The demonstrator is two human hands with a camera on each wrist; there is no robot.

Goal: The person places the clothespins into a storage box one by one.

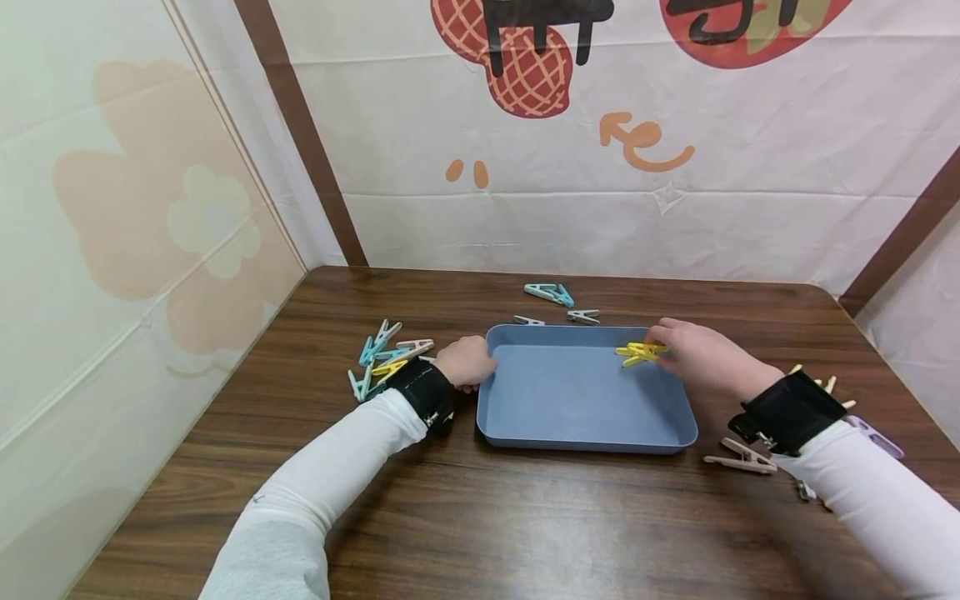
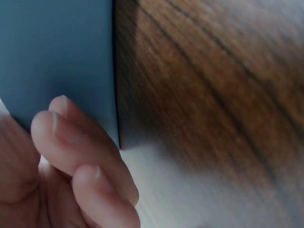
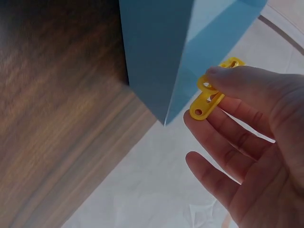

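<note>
Plainly, the right hand (image 1: 701,354) pinched a yellow plastic clothespin (image 1: 637,353) between thumb and fingertips, its other fingers loosely spread, and held it over the far right part of a shallow blue-grey tray (image 1: 562,404). The left hand (image 1: 465,362) had its fingers curled and gripped the tray's left edge. The tray sat on a dark wood-grain table (image 1: 570,529); a beige clothespin (image 1: 750,463) lay near the right wrist, a turquoise clothespin (image 1: 358,385) beside the left.
</note>
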